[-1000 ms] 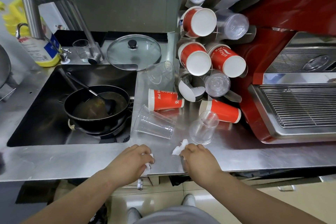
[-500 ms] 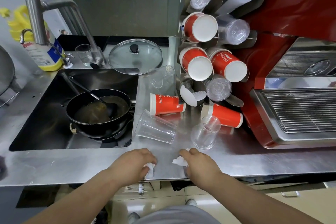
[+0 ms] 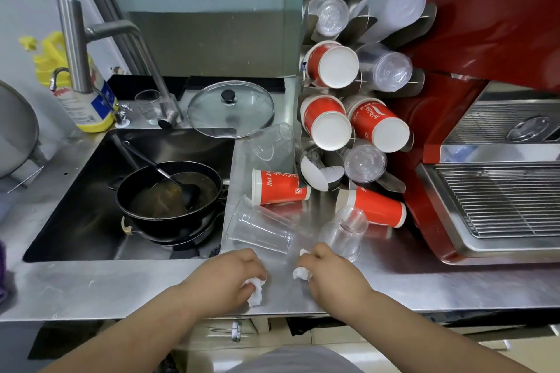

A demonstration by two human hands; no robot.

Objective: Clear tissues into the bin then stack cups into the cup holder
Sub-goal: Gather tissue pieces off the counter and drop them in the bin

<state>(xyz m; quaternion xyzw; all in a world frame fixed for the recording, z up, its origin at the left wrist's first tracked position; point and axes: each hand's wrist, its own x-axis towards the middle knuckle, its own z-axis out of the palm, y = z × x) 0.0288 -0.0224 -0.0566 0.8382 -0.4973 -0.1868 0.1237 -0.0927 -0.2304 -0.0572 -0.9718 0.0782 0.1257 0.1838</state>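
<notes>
Steel counter (image 3: 127, 288), each hand's grip closed on a tissue, left hand (image 3: 230, 277), right hand (image 3: 330, 272), ladle in sink pan (image 3: 169, 194).

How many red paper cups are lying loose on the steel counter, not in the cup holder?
2. One red cup lies on its side left of the cup holder; the other red cup lies below the holder, behind a clear cup. More may be hidden.

The red paper cup lying on the table (image 3: 280, 188) carries white letters that read "Net Red Cola". A red cup in the cup holder (image 3: 375, 124) shows similar white script, too tilted to read surely. The bottle label (image 3: 88, 100) is not legible.
</notes>
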